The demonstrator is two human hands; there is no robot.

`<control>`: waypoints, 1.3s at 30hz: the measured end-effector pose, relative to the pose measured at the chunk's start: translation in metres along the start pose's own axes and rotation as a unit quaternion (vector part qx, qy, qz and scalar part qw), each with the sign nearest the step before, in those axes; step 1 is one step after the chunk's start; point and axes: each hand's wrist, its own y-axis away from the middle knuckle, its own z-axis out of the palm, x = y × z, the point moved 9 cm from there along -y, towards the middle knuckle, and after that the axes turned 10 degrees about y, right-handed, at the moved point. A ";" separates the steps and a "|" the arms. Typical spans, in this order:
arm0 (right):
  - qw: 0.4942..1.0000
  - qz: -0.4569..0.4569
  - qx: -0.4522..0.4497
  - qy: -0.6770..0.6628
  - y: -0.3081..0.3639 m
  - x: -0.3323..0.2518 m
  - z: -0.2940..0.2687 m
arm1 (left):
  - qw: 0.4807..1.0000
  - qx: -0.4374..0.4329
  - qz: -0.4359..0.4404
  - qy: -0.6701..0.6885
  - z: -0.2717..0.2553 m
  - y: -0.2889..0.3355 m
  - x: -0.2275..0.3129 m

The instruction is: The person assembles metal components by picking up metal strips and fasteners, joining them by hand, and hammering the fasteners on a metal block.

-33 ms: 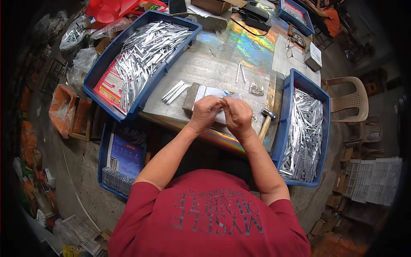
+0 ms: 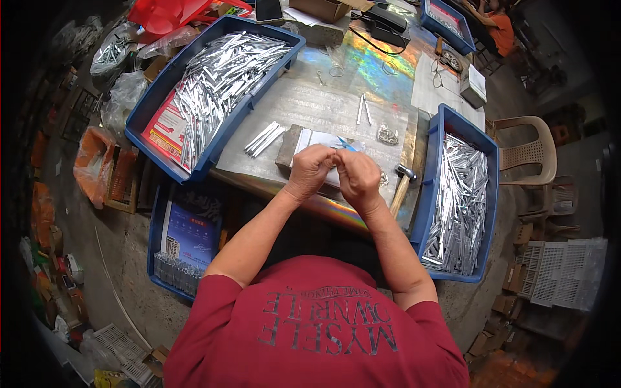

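Observation:
Just over the near edge of the worktable, my left hand (image 2: 310, 171) and my right hand (image 2: 359, 176) meet, fingertips pinched close together. Whatever lies between the fingers is hidden or too small to make out. Beneath them a pale pad (image 2: 315, 138) rests on a grey block (image 2: 288, 146), with a thin blue piece (image 2: 347, 145) showing just beyond my fingers. To the left is a small row of silver metal strips (image 2: 264, 140). Two more strips (image 2: 364, 110) stand apart in a narrow V farther back, near a little heap of small metal parts (image 2: 387, 134).
A hammer (image 2: 402, 187) lies right of my right hand. Blue bins full of metal strips flank the work spot, one at left (image 2: 210, 157) and one at right (image 2: 429, 194). Eyeglasses (image 2: 438, 79) sit at the back right. Beyond the right bin stands a beige chair (image 2: 527, 152).
Both hands keep the same pinched pose in nearly the same place. Slightly more of the blue piece shows beyond the fingers.

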 end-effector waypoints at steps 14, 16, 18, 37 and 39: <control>0.995 0.082 -0.054 0.026 0.057 0.007 -0.016 | 1.000 0.023 0.000 -0.008 -0.002 0.003 0.000; 0.956 0.268 -0.076 0.095 0.089 0.053 -0.033 | 1.000 0.023 0.013 -0.014 -0.001 0.003 0.001; 0.937 0.292 -0.114 0.156 0.109 0.072 -0.044 | 0.999 0.022 0.025 -0.018 -0.001 0.004 0.001; 0.765 0.531 -0.059 -0.361 0.113 0.044 -0.047 | 0.998 0.009 0.057 -0.022 0.000 0.003 0.008; 0.849 0.432 -0.173 -0.251 0.096 0.035 -0.044 | 0.998 0.011 0.059 -0.023 0.001 0.004 0.007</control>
